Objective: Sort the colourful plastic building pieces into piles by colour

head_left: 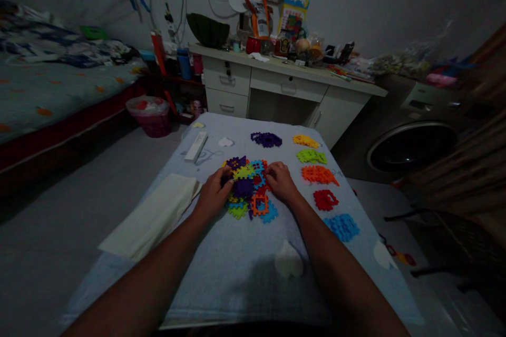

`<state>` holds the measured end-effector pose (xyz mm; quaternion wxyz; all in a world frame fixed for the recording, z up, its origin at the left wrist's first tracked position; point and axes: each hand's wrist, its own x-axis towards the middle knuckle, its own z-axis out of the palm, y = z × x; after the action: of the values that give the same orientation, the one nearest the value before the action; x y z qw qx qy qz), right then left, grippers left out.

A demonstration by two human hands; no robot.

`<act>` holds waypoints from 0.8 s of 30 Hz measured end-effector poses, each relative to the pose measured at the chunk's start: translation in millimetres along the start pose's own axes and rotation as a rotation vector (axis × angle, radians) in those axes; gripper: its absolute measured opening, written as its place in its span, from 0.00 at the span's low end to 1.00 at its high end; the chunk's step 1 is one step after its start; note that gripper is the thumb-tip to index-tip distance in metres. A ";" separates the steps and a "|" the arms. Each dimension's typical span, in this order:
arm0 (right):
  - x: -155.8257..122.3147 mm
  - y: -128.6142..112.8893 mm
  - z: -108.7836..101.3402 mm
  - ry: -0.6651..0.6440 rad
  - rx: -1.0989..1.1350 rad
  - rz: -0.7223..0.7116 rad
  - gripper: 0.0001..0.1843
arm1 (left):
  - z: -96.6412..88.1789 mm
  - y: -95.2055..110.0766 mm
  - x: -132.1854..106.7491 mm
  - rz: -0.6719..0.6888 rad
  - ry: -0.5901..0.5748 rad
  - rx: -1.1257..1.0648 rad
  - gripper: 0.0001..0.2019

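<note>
A mixed pile of notched plastic building pieces (260, 205) lies mid-table in purple, green, blue, orange and red. My left hand (213, 192) is at the pile's left side, thumb and forefinger closed around the edge of a dark purple building piece (243, 188). On the opposite side, my right hand (281, 181) has its fingers curled in against the red and blue pieces; what its fingertips grip is hidden. Sorted by colour along the right are yellow (305, 141), green (311, 156), orange (319, 174), red (326, 200) and blue pieces (342, 227). A purple heap (266, 140) sits beyond the pile.
A white box (196, 147) and a folded pale cloth (152, 216) lie on the table's left. The tablecloth (237, 274) has heart patterns. Behind stands a cluttered desk (227, 81), with a washing machine (411, 137) at right and a pink bin (152, 121) at left.
</note>
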<state>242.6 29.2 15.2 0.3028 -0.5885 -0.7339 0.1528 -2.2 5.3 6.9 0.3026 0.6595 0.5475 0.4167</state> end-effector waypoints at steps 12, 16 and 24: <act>-6.8 -17.5 -3.6 -0.002 0.074 -0.055 0.03 | 0.0 2.1 -0.8 0.063 -0.028 0.057 0.25; -5.3 -14.5 -7.6 0.041 0.206 -0.042 0.03 | -0.1 4.2 -1.6 0.101 -0.047 0.134 0.26; -0.9 -5.7 -24.4 0.189 0.409 0.106 0.07 | -2.6 5.5 0.3 0.132 -0.047 0.144 0.21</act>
<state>253.5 23.7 37.0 0.4747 -0.5642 -0.6242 0.2584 -1.9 4.2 12.9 0.2390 0.7238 0.5242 0.3796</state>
